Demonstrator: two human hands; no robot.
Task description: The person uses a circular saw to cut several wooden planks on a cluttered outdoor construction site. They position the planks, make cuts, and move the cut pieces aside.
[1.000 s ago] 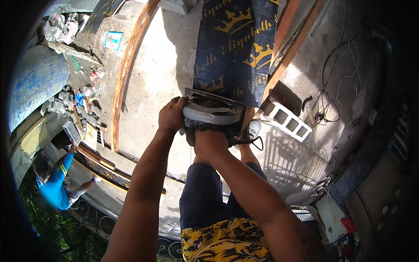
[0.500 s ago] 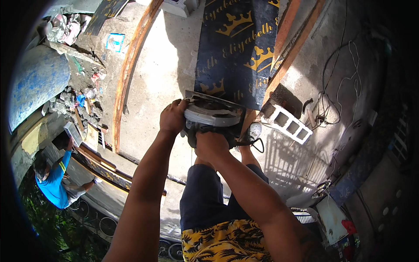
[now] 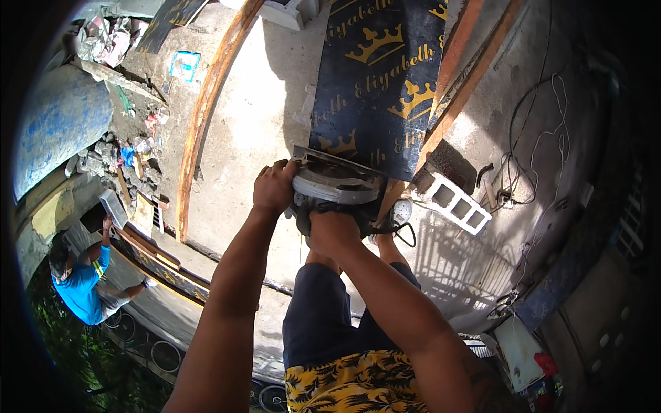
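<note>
A circular saw (image 3: pixel 337 187) with a pale guard and a flat metal base sits at the near end of a black board (image 3: pixel 379 89) printed with gold crowns. My right hand (image 3: pixel 334 230) is wrapped round its rear handle; the fingertips are hidden under the saw's body. At the saw's left edge, my left hand (image 3: pixel 275 186) grips the front of the tool with its fingers curled over. The blade cannot be seen. A black power cord (image 3: pixel 406 230) loops out on the right side of the saw.
Wooden beams (image 3: pixel 468 89) run along the board's right side, near a hollow concrete block (image 3: pixel 460 204). Cables (image 3: pixel 513 151) lie tangled farther right. Another long timber (image 3: pixel 206 117) is on the left, beyond it rubble (image 3: pixel 103 160). A person in a blue shirt (image 3: pixel 81 286) crouches at lower left.
The board and surroundings have shifted slightly down and right in view. Both hands keep their hold on the saw. The person at lower left has shifted slightly.
</note>
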